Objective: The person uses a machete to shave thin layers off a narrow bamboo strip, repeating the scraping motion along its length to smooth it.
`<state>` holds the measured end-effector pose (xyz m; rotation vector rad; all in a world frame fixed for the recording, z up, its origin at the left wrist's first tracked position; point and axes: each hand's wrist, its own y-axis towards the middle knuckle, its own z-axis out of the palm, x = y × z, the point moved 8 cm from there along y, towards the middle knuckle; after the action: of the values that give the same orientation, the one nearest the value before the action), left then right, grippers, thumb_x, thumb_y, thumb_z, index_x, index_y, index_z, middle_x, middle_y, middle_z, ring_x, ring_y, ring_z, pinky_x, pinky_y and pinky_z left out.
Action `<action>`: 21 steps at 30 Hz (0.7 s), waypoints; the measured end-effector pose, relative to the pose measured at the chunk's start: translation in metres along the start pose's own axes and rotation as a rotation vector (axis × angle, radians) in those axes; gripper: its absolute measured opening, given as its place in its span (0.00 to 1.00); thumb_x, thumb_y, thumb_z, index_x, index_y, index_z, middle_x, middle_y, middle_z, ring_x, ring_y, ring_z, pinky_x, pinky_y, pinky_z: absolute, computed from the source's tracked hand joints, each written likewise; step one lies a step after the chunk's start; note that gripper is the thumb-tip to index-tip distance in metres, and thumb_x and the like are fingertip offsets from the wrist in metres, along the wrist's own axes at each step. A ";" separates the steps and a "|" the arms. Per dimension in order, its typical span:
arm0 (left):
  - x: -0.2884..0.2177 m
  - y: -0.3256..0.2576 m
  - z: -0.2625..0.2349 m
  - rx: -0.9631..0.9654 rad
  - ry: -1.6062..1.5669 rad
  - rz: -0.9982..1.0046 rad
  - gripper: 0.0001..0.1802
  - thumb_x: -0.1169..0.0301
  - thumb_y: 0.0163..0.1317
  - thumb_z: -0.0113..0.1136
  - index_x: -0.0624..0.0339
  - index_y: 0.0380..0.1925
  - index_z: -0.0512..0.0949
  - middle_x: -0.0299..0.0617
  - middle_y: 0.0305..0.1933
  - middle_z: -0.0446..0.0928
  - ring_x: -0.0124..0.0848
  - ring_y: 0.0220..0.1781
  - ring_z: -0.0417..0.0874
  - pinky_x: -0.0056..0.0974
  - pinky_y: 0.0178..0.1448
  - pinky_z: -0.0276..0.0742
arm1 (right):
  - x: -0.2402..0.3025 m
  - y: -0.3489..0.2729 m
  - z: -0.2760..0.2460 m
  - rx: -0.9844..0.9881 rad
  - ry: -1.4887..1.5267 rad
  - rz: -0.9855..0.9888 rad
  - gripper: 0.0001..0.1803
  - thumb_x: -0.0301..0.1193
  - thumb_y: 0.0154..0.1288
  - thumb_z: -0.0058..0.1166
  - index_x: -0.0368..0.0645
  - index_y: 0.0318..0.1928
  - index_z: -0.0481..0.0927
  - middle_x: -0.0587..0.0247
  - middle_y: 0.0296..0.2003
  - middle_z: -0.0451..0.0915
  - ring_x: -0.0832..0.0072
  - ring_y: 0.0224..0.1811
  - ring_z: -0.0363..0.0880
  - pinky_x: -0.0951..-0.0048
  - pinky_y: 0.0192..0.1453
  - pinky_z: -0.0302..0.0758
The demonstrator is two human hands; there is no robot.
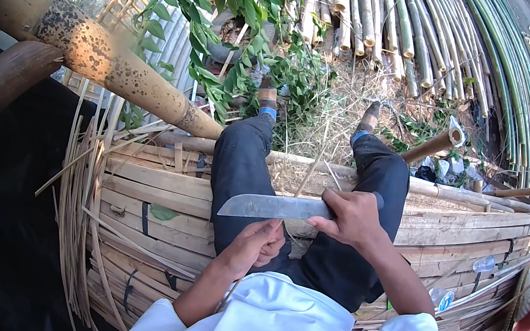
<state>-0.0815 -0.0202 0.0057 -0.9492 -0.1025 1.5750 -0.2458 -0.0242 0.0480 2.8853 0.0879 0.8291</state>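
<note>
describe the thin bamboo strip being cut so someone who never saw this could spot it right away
Start at the slatted bamboo platform the person sits on, then find the lap between the dark trouser legs. There the left hand pinches a thin bamboo strip that runs up past the knife in the right hand. Unlike the loose strips heaped at the left, it crosses the blade.

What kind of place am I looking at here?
Likely an outdoor bamboo-working yard: long bamboo poles stacked ahead, a slatted bamboo platform as the seat, and thin split strips piled at its left edge.
</note>
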 end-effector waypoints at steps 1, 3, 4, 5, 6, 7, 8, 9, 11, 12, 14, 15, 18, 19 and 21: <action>0.000 0.000 -0.004 -0.039 0.080 0.007 0.22 0.49 0.72 0.38 0.50 0.23 0.60 0.25 0.16 0.51 0.15 0.14 0.46 0.25 0.15 0.39 | 0.006 -0.001 0.004 0.026 -0.008 -0.014 0.30 0.61 0.54 0.53 0.44 0.23 0.71 0.60 0.15 0.71 0.58 0.18 0.74 0.61 0.21 0.68; 0.000 0.000 -0.002 -0.078 0.159 0.012 0.23 0.49 0.72 0.38 0.50 0.22 0.60 0.25 0.16 0.51 0.15 0.14 0.46 0.25 0.15 0.40 | 0.008 -0.001 0.006 0.045 -0.030 -0.036 0.31 0.62 0.53 0.53 0.44 0.22 0.71 0.62 0.15 0.71 0.61 0.17 0.75 0.63 0.21 0.68; -0.005 -0.001 -0.002 -0.146 0.219 0.056 0.23 0.48 0.72 0.38 0.50 0.22 0.60 0.25 0.16 0.52 0.14 0.13 0.47 0.25 0.15 0.40 | 0.006 0.000 0.006 0.047 -0.029 -0.035 0.31 0.62 0.53 0.53 0.44 0.22 0.71 0.62 0.15 0.71 0.61 0.17 0.75 0.63 0.21 0.68; -0.010 -0.002 -0.002 -0.213 0.279 0.103 0.23 0.48 0.72 0.37 0.50 0.22 0.60 0.25 0.16 0.52 0.14 0.13 0.48 0.25 0.15 0.41 | 0.001 0.002 0.007 0.067 -0.069 -0.023 0.31 0.62 0.52 0.53 0.44 0.22 0.71 0.62 0.15 0.72 0.61 0.17 0.75 0.63 0.21 0.68; -0.006 0.000 -0.002 -0.213 0.276 0.103 0.23 0.48 0.72 0.37 0.50 0.22 0.60 0.25 0.16 0.52 0.14 0.13 0.48 0.25 0.15 0.41 | -0.003 0.003 0.008 0.088 -0.109 -0.012 0.31 0.62 0.52 0.53 0.44 0.23 0.72 0.62 0.15 0.72 0.61 0.18 0.76 0.63 0.21 0.69; -0.009 0.001 -0.005 -0.253 0.370 0.193 0.23 0.48 0.72 0.37 0.50 0.22 0.60 0.25 0.16 0.52 0.14 0.13 0.49 0.25 0.15 0.42 | -0.004 0.003 0.007 0.087 -0.126 -0.013 0.31 0.62 0.52 0.53 0.44 0.23 0.72 0.62 0.16 0.73 0.61 0.18 0.76 0.62 0.21 0.69; -0.016 0.000 -0.006 -0.295 0.466 0.283 0.23 0.48 0.72 0.37 0.50 0.22 0.60 0.25 0.15 0.53 0.14 0.13 0.50 0.25 0.14 0.42 | -0.005 0.004 0.007 0.087 -0.126 -0.014 0.31 0.62 0.52 0.53 0.44 0.23 0.72 0.62 0.16 0.73 0.61 0.18 0.76 0.62 0.21 0.69; -0.018 0.000 -0.005 -0.295 0.465 0.284 0.23 0.48 0.72 0.37 0.50 0.22 0.60 0.25 0.15 0.53 0.14 0.13 0.50 0.25 0.14 0.42 | -0.006 0.005 0.006 0.072 -0.136 -0.010 0.31 0.62 0.52 0.54 0.44 0.23 0.72 0.61 0.16 0.73 0.60 0.19 0.77 0.62 0.22 0.69; -0.020 0.001 -0.002 -0.279 0.348 0.211 0.23 0.49 0.72 0.38 0.50 0.22 0.61 0.25 0.15 0.53 0.14 0.13 0.50 0.25 0.14 0.43 | -0.011 0.007 0.004 0.055 -0.148 -0.007 0.30 0.62 0.52 0.54 0.44 0.23 0.72 0.60 0.16 0.73 0.59 0.19 0.77 0.61 0.22 0.69; -0.022 -0.002 -0.002 -0.278 0.349 0.212 0.23 0.49 0.72 0.38 0.50 0.22 0.61 0.25 0.15 0.53 0.14 0.13 0.50 0.25 0.14 0.43 | -0.019 0.008 0.000 -0.022 -0.160 0.015 0.31 0.62 0.54 0.52 0.44 0.23 0.73 0.60 0.15 0.74 0.59 0.18 0.77 0.61 0.21 0.69; -0.018 -0.010 -0.010 -0.280 0.284 0.115 0.22 0.53 0.73 0.38 0.55 0.24 0.64 0.25 0.17 0.54 0.15 0.17 0.53 0.25 0.19 0.47 | -0.052 0.011 -0.013 -0.088 -0.158 0.242 0.29 0.60 0.59 0.49 0.44 0.24 0.75 0.54 0.15 0.75 0.53 0.20 0.77 0.58 0.25 0.71; -0.011 -0.011 -0.014 -0.193 0.336 0.148 0.22 0.53 0.73 0.38 0.54 0.23 0.63 0.24 0.16 0.54 0.14 0.16 0.53 0.25 0.19 0.47 | -0.082 0.013 -0.026 -0.081 -0.179 0.444 0.28 0.57 0.63 0.46 0.44 0.24 0.75 0.51 0.15 0.75 0.50 0.23 0.77 0.54 0.27 0.71; -0.010 -0.020 -0.015 -0.221 0.414 0.230 0.23 0.49 0.71 0.40 0.51 0.22 0.61 0.25 0.15 0.53 0.13 0.13 0.50 0.24 0.14 0.42 | -0.122 -0.003 -0.046 -0.175 -0.135 0.572 0.28 0.53 0.67 0.43 0.41 0.24 0.73 0.48 0.16 0.74 0.48 0.22 0.75 0.52 0.27 0.68; -0.014 -0.019 -0.022 -0.265 0.350 0.201 0.23 0.49 0.71 0.40 0.51 0.22 0.61 0.25 0.16 0.53 0.14 0.13 0.50 0.23 0.14 0.42 | -0.122 -0.008 -0.044 -0.196 -0.030 0.571 0.28 0.52 0.68 0.43 0.40 0.24 0.73 0.47 0.16 0.73 0.48 0.22 0.74 0.53 0.27 0.67; -0.020 -0.011 -0.025 -0.279 0.320 0.178 0.22 0.51 0.72 0.40 0.52 0.23 0.62 0.25 0.16 0.54 0.14 0.14 0.51 0.24 0.16 0.44 | -0.104 -0.012 -0.046 -0.162 0.074 0.529 0.26 0.50 0.68 0.44 0.39 0.24 0.72 0.47 0.16 0.72 0.47 0.23 0.74 0.53 0.27 0.67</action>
<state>-0.0586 -0.0453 0.0054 -1.4525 -0.0120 1.5741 -0.3583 -0.0169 0.0302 2.7481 -0.7271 0.9625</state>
